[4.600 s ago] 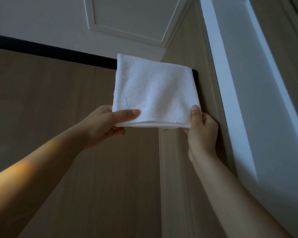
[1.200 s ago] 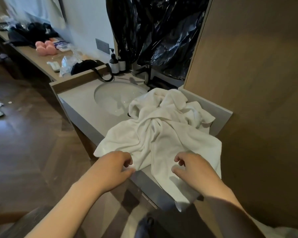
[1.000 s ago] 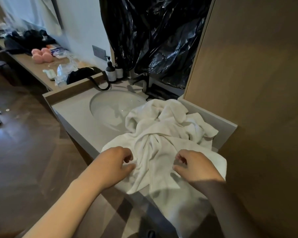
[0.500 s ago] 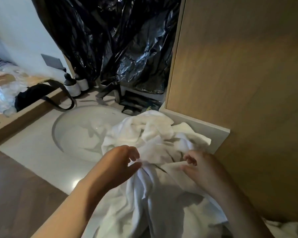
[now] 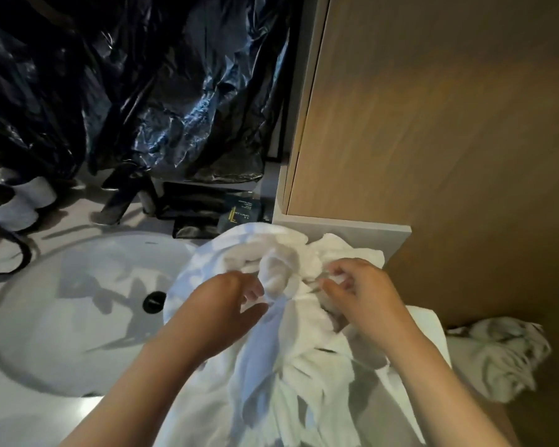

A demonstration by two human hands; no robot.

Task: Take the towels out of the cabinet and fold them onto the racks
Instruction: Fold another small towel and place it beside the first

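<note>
**A:** While both hands are buried in that cloth, which step would you say this is?

**B:** Untangling, I'd judge. The towel [image 5: 288, 366] lies crumpled on the counter [image 5: 29, 424], from the centre to the lower centre of the frame, just right of the sink basin [image 5: 78, 301]. It isn't folded at all, and no rack is in view.

**A:** And the grips?

**B:** The right hand [image 5: 362, 301] has its fingers curled into a fold near the top of the heap, with the thumb against them. That reads as a pinch on the cloth. The left hand [image 5: 226, 311] has its thumb and fingers a little apart beside a twisted ridge. I cannot tell whether it has hold of it.

**A:** What does the next move call for?

**B:** Probably finding an edge, or better two corners, then lifting the towel clear so it hangs flat before any fold. It looks like soft terry, which will sag and catch on itself, so each hand will likely need its own corner.

**A:** Anything else waiting?

**B:** A second crumpled cloth [image 5: 504, 359] lies at the lower right, against the wooden panel [image 5: 449, 124].
</note>
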